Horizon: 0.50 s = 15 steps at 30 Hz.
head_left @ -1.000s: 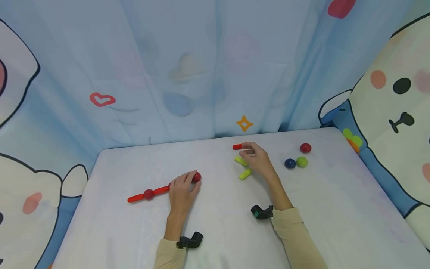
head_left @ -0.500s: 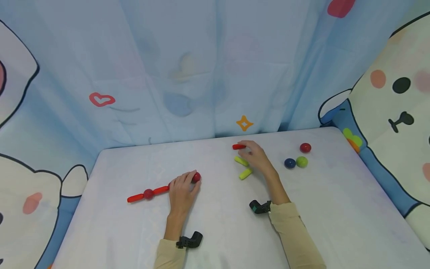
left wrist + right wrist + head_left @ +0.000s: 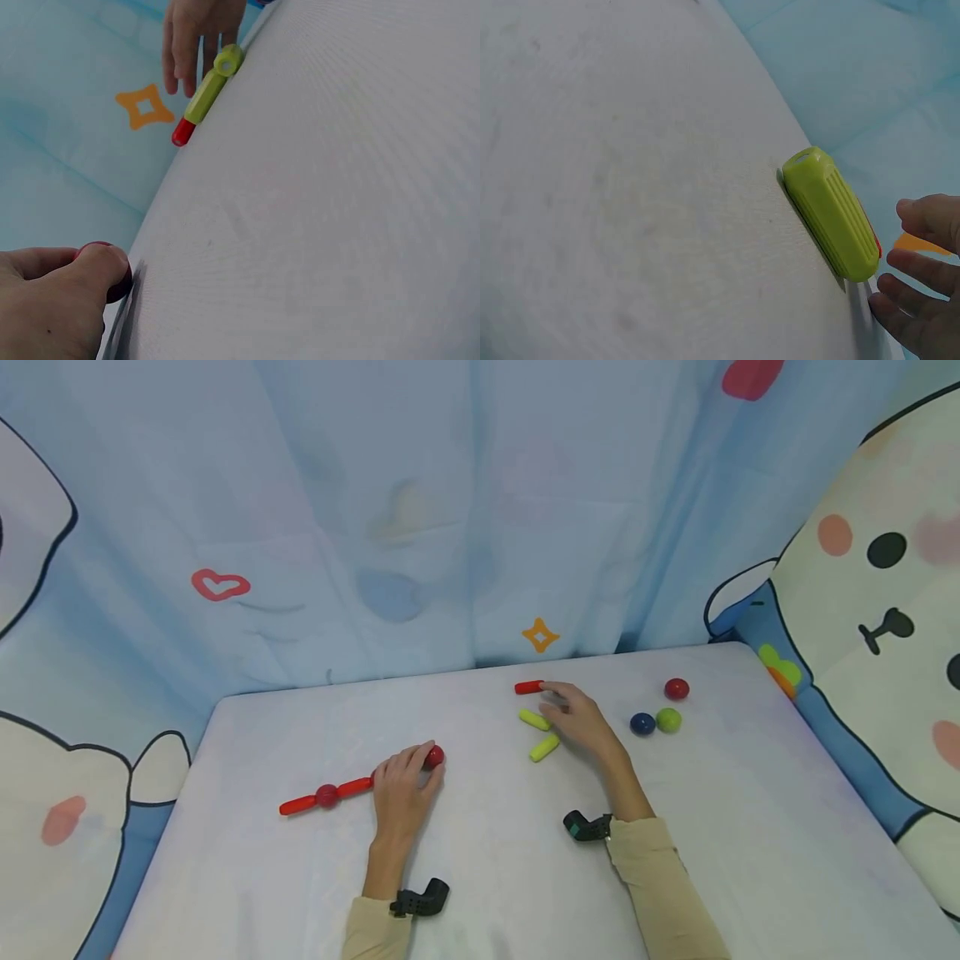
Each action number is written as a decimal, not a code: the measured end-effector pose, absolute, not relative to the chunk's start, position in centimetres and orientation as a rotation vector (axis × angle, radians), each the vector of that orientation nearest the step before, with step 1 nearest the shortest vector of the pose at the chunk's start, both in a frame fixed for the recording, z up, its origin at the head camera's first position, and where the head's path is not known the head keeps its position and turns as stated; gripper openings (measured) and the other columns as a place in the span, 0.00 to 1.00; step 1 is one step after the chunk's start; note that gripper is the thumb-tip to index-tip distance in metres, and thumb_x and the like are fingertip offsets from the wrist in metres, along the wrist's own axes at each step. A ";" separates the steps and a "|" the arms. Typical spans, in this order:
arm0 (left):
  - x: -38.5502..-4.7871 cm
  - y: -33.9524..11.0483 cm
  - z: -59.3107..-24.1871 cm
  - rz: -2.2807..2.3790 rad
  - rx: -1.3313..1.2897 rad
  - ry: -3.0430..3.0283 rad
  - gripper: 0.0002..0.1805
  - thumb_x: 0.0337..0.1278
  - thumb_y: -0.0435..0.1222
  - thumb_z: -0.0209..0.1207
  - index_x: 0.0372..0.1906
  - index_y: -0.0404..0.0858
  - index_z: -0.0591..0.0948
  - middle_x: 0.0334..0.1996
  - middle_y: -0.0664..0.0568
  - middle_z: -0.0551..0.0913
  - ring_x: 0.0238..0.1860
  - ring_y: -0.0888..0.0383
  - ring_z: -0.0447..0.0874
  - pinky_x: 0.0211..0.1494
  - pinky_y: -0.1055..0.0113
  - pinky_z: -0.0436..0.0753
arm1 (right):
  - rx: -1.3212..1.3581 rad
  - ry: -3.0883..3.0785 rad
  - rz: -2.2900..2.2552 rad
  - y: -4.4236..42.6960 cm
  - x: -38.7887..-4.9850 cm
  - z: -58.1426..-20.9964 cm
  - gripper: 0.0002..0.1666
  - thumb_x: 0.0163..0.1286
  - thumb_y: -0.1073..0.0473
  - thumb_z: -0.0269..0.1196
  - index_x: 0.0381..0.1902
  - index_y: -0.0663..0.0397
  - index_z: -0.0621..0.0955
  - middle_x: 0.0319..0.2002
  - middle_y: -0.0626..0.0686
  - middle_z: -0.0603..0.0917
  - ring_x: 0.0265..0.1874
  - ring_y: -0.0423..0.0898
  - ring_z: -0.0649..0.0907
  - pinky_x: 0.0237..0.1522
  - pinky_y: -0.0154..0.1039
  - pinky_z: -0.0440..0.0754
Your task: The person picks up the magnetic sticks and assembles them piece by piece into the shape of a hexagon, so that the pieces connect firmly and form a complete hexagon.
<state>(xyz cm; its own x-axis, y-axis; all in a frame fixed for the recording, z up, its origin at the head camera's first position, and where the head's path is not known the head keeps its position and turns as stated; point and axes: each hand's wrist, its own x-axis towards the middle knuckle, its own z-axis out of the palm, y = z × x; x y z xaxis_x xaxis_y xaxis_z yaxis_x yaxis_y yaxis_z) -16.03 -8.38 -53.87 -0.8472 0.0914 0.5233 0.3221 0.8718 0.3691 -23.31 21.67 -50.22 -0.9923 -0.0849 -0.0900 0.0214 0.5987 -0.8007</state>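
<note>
In the head view, the left hand (image 3: 400, 793) pinches a red ball (image 3: 434, 756) at the right end of a chain of red rods (image 3: 298, 805) and balls (image 3: 327, 795); the palm and fingers hide part of the chain. The left wrist view shows its thumb and a finger against the red ball (image 3: 120, 288). Fingers parted, the right hand (image 3: 581, 718) is at the right end of a loose red rod (image 3: 528, 687); contact is unclear. Two yellow-green rods (image 3: 534, 719) (image 3: 544, 747) lie beside it. The right wrist view shows its thumb and fingers (image 3: 924, 274) apart near a yellow-green rod (image 3: 832, 217).
On the white table (image 3: 480, 860), towards the back right, lie a red ball (image 3: 677, 689), a blue ball (image 3: 642, 724) and a green ball (image 3: 669, 720). A light-blue patterned curtain (image 3: 420, 527) hangs behind the table's back edge.
The right hand's fingers have drawn back to the right along the loose red rod, showing more of it. The left hand stays on the red ball; the head view has shifted slightly.
</note>
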 end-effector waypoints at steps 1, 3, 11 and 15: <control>-16.0 -8.4 -53.9 -0.620 -0.302 -2.535 0.23 0.52 0.43 0.69 0.55 0.47 0.82 0.48 0.51 0.86 0.48 0.52 0.83 0.55 0.54 0.78 | -0.057 2.700 -1.358 21.7 -23.4 -50.2 0.29 0.74 0.52 0.55 0.70 0.53 0.67 0.71 0.59 0.66 0.71 0.58 0.66 0.67 0.56 0.70; -16.0 -8.4 -53.9 -0.619 -0.306 -2.526 0.23 0.51 0.42 0.69 0.55 0.47 0.82 0.47 0.51 0.86 0.47 0.52 0.84 0.55 0.54 0.78 | -0.070 2.704 -1.367 21.6 -23.6 -50.2 0.29 0.74 0.53 0.55 0.70 0.52 0.67 0.71 0.60 0.66 0.71 0.59 0.66 0.67 0.56 0.70; -16.1 -8.4 -54.0 -0.637 -0.303 -2.527 0.23 0.52 0.43 0.69 0.55 0.48 0.82 0.48 0.51 0.86 0.48 0.52 0.83 0.56 0.54 0.77 | -0.153 2.740 -1.363 20.7 -24.4 -50.3 0.27 0.73 0.54 0.55 0.68 0.53 0.69 0.71 0.60 0.66 0.71 0.59 0.65 0.68 0.59 0.67; -16.2 -8.4 -54.0 -0.643 -0.296 -2.536 0.22 0.54 0.44 0.68 0.56 0.48 0.81 0.49 0.52 0.86 0.49 0.53 0.83 0.57 0.54 0.77 | -0.215 2.773 -1.332 20.6 -25.0 -50.3 0.26 0.73 0.57 0.54 0.68 0.56 0.70 0.73 0.61 0.63 0.73 0.61 0.61 0.70 0.61 0.64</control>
